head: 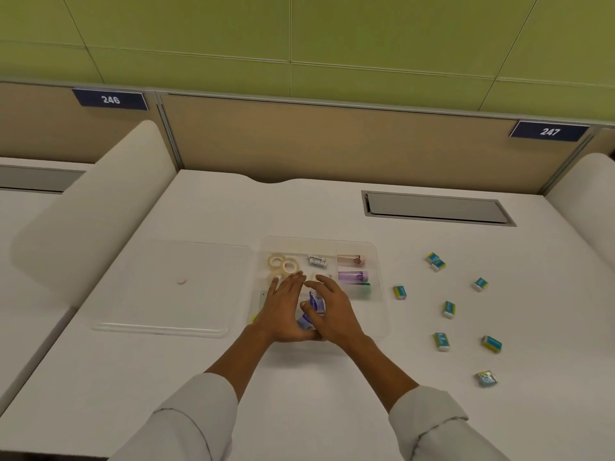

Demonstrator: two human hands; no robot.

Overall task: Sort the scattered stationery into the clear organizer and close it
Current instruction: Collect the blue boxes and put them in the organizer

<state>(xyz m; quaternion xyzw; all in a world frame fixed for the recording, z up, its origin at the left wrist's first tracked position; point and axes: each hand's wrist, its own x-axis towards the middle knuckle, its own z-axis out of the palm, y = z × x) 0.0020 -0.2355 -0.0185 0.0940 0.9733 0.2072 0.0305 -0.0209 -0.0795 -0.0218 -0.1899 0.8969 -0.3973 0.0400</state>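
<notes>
**Both hands over the near compartments of the open organizer**

Eight small wrapped erasers lay scattered on the white desk [233, 377] to the right of the tray, well apart from it; the nearest eraser [399, 292] sat just beside the tray's right wall, the farthest [487, 378] toward the near edge. A recessed grey cable hatch [436, 207] lay behind them.

The clear organizer [379, 314] sat at desk centre, its hinged lid [173, 287] folded flat to the left. Inside: tape rolls [283, 263] far left, a white labelled tube [317, 260] beside them, a pink case [350, 259] and a purple case [352, 277] at right.

The left hand [283, 311] and right hand [332, 311] met over the near compartments, hiding their contents. Fingers were spread and loosely curved, cupping small blue-purple items [312, 306] between the palms; whether these were actually gripped could not be told.
</notes>
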